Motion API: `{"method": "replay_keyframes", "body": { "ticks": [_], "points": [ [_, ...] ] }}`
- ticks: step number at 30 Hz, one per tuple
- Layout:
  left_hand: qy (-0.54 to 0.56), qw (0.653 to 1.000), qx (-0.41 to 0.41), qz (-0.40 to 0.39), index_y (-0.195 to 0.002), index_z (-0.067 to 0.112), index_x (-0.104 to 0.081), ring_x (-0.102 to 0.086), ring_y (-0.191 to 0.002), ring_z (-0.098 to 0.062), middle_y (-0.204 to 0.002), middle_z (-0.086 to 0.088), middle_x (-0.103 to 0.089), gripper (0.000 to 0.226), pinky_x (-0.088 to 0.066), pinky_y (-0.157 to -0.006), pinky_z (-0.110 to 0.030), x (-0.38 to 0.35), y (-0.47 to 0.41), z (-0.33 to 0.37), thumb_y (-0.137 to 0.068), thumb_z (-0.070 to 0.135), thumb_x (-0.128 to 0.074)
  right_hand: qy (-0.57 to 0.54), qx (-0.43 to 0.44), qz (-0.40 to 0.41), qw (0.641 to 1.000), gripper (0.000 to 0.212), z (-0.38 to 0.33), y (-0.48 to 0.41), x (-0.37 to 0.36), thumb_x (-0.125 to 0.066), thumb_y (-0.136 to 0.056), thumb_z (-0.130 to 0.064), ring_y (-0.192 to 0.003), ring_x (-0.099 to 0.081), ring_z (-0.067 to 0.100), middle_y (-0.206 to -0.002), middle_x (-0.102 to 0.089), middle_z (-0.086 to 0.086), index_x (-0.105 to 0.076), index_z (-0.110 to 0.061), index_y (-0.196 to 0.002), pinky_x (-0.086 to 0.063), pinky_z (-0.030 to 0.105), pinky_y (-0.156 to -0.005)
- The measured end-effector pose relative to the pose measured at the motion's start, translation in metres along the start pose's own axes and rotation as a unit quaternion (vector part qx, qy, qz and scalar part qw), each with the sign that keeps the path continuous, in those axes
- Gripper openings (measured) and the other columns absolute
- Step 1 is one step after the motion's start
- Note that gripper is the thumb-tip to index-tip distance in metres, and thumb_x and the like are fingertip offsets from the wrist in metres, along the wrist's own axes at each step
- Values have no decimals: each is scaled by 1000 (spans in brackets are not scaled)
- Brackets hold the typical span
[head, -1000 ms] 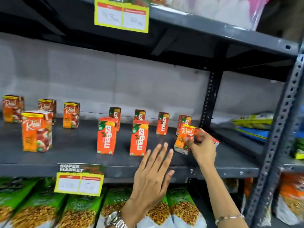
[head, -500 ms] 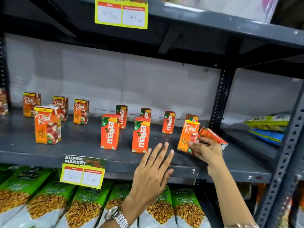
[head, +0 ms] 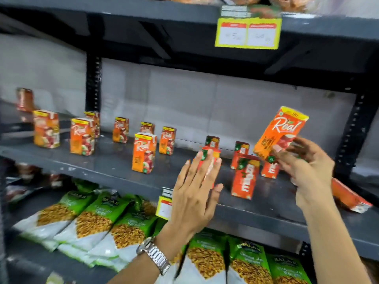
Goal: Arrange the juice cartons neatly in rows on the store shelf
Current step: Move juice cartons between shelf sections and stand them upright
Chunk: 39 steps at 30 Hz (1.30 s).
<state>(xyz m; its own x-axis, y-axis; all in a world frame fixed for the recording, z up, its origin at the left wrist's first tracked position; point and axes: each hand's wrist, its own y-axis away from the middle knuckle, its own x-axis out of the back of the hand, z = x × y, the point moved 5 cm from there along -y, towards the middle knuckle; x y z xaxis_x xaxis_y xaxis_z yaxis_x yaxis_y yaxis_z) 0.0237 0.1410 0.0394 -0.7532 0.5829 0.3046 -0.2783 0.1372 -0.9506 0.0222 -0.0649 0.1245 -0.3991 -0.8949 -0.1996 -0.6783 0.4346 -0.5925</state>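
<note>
My right hand (head: 305, 169) holds an orange Real juice carton (head: 282, 131) tilted in the air above the right part of the grey shelf (head: 106, 167). My left hand (head: 194, 195), fingers spread and flat, hovers in front of a red Maaza carton (head: 209, 154) and holds nothing. Another red Maaza carton (head: 245, 177) stands near the shelf's front, with more behind it. Several orange Real cartons (head: 143, 152) stand scattered across the left and middle of the shelf. One carton (head: 348, 198) lies on its side at the far right.
Green snack bags (head: 96, 220) fill the shelf below. A yellow price tag (head: 247, 33) hangs on the upper shelf edge; another yellow tag (head: 164, 206) sits on the shelf front behind my left hand. A dark upright post (head: 93, 85) stands at the back left.
My right hand lifted the Real carton off the shelf and raised it. The view swung left, showing more Real cartons. My left hand stayed spread in front of the Maaza cartons.
</note>
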Motion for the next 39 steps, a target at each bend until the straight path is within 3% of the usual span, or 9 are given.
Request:
{"method": "replay_keyframes", "body": {
  "ticks": [6, 12, 14, 18, 21, 25, 32, 39],
  "points": [
    [-67, 996, 56, 21, -140, 14, -36, -22, -141, -19, -147, -6, -37, 46, -18, -115, -38, 56, 14, -107, -99, 32, -27, -42, 32, -84, 995, 36, -23, 28, -120, -75, -70, -10, -85, -65, 13, -86, -66, -6, -60, -17, -102, -55, 23, -71],
    [-125, 977, 164, 52, -141, 13, -34, -22, -141, -18, -148, -6, -34, 48, -18, -115, -37, 103, 39, -229, -96, 30, -32, -76, 16, -151, 986, 34, -8, 60, -257, -75, -69, -4, -63, -61, -7, -78, -63, -11, -58, -25, -90, -51, 15, -59],
    [-137, 969, 198, 60, -140, 10, -35, -23, -140, -18, -147, -8, -35, 48, -18, -115, -37, 114, 49, -264, -97, 31, -29, -61, 7, -162, 985, 36, 5, 72, -297, -75, -68, -5, -68, -63, 1, -78, -64, -10, -56, -30, -85, -52, 19, -62],
    [-135, 968, 206, 44, -144, 16, -28, -19, -142, -15, -150, -4, -32, 49, -15, -116, -33, 120, 65, -305, -99, 34, -22, 17, -4, -181, 983, 39, 43, 98, -360, -75, -68, -10, -81, -64, 12, -84, -66, -9, -54, -32, -91, -54, 36, -82],
    [-116, 977, 178, 26, -144, 17, -26, -21, -141, -15, -150, -5, -31, 49, -16, -115, -33, 112, 71, -315, -100, 36, -19, 86, -31, -179, 980, 39, 73, 112, -386, -75, -70, -13, -93, -64, 18, -93, -67, -3, -51, -31, -95, -51, 40, -89],
    [-102, 980, 170, 8, -141, 13, -33, -19, -142, -17, -148, -8, -35, 51, -14, -116, -33, 101, 77, -323, -99, 38, -17, 173, -71, -173, 967, 45, 103, 119, -395, -73, -72, -17, -107, -61, 27, -111, -68, 8, -54, -16, -113, -48, 45, -95],
    [-104, 980, 165, 22, -142, 17, -29, -18, -142, -17, -149, -7, -32, 51, -11, -116, -33, 99, 78, -328, -98, 39, -15, 215, -106, -200, 950, 51, 115, 118, -394, -71, -75, -17, -114, -57, 25, -121, -62, 6, -47, -19, -120, -46, 43, -96],
    [-85, 981, 173, 34, -141, 13, -29, -19, -141, -17, -149, -8, -31, 53, -12, -115, -32, 102, 77, -324, -99, 41, -15, 234, -86, -197, 948, 54, 107, 126, -390, -69, -78, -17, -114, -58, 24, -122, -63, 6, -46, -15, -126, -47, 40, -95]
  ]
}}
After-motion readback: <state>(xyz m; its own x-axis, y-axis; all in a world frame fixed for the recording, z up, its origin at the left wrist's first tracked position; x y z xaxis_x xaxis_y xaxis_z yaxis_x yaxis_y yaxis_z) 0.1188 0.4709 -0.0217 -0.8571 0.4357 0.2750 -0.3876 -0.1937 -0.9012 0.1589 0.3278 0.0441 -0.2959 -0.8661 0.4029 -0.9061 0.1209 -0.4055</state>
